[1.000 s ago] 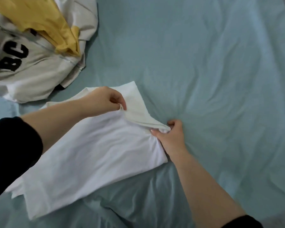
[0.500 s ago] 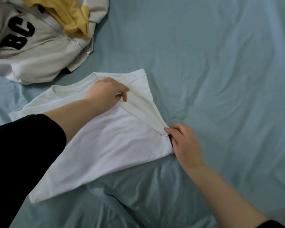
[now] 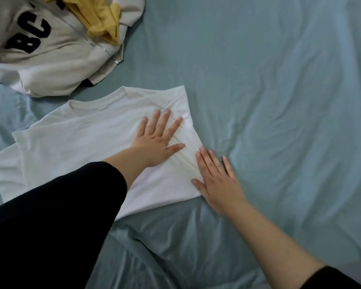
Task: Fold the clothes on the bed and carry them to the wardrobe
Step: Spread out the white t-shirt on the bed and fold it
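White jersey cloth lies spread on the bed (image 3: 279, 101), whose blue-grey sheet is rumpled around it. It is a white T-shirt (image 3: 81, 147), collar (image 3: 88, 105) toward the far side, with its right-hand side already turned in over the body. The left hand (image 3: 156, 142) rests flat on that turned-in part, its fingers (image 3: 165, 122) straight and spread wide, pinching nothing. Judging by the creases fanning out beside the palm, it is there to press the fold down and smooth it. The right hand (image 3: 217, 180) lies flat along the folded edge, partly on the shirt and partly on the sheet. Its fingers (image 3: 206, 161) are straight and only slightly apart, apparently to keep that edge in line. The shirt's other short sleeve (image 3: 0, 170) is not yet folded in and sticks out at the near left, beside the person's black sleeve (image 3: 50, 226).

Just beyond the collar a cream zip-up jacket (image 3: 56, 65) lies in a heap, unfolded, with a yellow garment (image 3: 100, 19) bunched on top. Black letters (image 3: 29, 36) on the jacket read "BC"; anything before them is cut off by the frame edge. No label on the T-shirt can be read, and the wardrobe is out of view.
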The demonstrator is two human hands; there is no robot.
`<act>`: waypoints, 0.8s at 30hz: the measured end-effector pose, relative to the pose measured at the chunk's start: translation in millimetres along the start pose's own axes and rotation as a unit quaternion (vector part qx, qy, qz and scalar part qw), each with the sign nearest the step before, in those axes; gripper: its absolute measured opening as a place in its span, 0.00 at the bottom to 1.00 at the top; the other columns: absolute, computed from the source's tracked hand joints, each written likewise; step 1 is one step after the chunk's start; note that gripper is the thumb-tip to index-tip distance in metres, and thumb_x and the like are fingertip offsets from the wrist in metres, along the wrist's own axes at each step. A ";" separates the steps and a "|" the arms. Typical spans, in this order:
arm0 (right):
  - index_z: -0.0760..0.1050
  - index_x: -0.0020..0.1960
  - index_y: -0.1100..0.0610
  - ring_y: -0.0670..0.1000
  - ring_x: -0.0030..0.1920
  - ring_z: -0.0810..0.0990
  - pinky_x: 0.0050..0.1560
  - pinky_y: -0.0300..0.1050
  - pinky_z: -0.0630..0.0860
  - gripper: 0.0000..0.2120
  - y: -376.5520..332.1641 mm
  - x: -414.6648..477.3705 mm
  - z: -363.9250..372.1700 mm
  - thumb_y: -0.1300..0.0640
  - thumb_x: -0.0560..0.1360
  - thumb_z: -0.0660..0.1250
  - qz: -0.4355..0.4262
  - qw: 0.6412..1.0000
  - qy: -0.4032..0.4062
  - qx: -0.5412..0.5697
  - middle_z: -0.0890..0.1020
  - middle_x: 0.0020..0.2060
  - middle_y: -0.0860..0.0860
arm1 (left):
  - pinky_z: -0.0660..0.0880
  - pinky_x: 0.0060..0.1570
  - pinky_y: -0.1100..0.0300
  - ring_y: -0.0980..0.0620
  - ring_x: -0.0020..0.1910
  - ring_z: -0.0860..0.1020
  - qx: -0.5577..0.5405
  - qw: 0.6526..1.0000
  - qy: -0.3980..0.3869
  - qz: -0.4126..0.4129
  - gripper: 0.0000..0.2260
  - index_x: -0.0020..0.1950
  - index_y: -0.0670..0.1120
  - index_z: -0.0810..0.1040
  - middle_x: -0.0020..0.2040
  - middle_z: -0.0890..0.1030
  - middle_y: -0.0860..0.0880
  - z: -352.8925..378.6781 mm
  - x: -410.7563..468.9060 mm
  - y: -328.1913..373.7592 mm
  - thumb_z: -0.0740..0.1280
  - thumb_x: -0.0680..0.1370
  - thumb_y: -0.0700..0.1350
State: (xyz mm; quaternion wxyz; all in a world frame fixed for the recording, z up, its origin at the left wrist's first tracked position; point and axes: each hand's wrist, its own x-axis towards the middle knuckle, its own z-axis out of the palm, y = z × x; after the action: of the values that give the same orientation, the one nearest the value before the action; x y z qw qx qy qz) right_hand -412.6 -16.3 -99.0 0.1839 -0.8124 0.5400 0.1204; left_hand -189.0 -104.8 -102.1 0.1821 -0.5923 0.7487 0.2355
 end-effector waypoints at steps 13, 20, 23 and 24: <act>0.72 0.67 0.52 0.50 0.67 0.70 0.68 0.44 0.62 0.17 -77.5 6.3 -62.9 0.54 0.80 0.56 -0.045 0.993 -0.009 0.109 0.74 0.66 0.47 | 0.60 0.71 0.57 0.51 0.74 0.61 -0.281 0.950 0.089 -0.101 0.19 0.72 0.53 0.69 0.75 0.65 0.53 10.6 -112.5 -7.1 0.59 0.81 0.49; 0.73 0.63 0.55 0.54 0.63 0.73 0.62 0.48 0.68 0.15 -209.5 44.1 -49.2 0.55 0.80 0.56 -0.108 0.984 -0.041 0.134 0.76 0.63 0.51 | 0.67 0.64 0.59 0.50 0.64 0.73 -0.425 0.848 0.181 -0.259 0.15 0.65 0.49 0.75 0.65 0.75 0.51 41.7 -200.6 -104.2 0.63 0.79 0.43; 0.61 0.75 0.53 0.50 0.76 0.56 0.74 0.47 0.53 0.22 -262.1 56.7 -37.8 0.52 0.81 0.53 -0.124 0.985 -0.056 0.105 0.60 0.77 0.49 | 0.66 0.67 0.50 0.43 0.64 0.71 -0.431 0.769 0.247 -0.404 0.18 0.68 0.47 0.72 0.66 0.72 0.44 57.9 -229.0 -155.5 0.66 0.78 0.45; 0.56 0.77 0.52 0.48 0.78 0.51 0.75 0.48 0.48 0.24 -277.3 61.2 -33.4 0.51 0.82 0.52 -0.126 0.986 -0.063 0.094 0.53 0.78 0.48 | 0.64 0.68 0.49 0.42 0.66 0.69 -0.438 0.729 0.256 -0.460 0.21 0.69 0.46 0.69 0.67 0.70 0.43 62.6 -236.1 -171.7 0.67 0.77 0.47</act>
State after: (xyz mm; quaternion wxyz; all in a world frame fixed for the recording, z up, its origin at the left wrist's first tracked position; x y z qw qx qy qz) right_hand -133.4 15.2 -46.2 0.3063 -0.8438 0.4301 0.0960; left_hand 32.5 87.8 -46.9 -0.2099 -0.9162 0.2166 0.2638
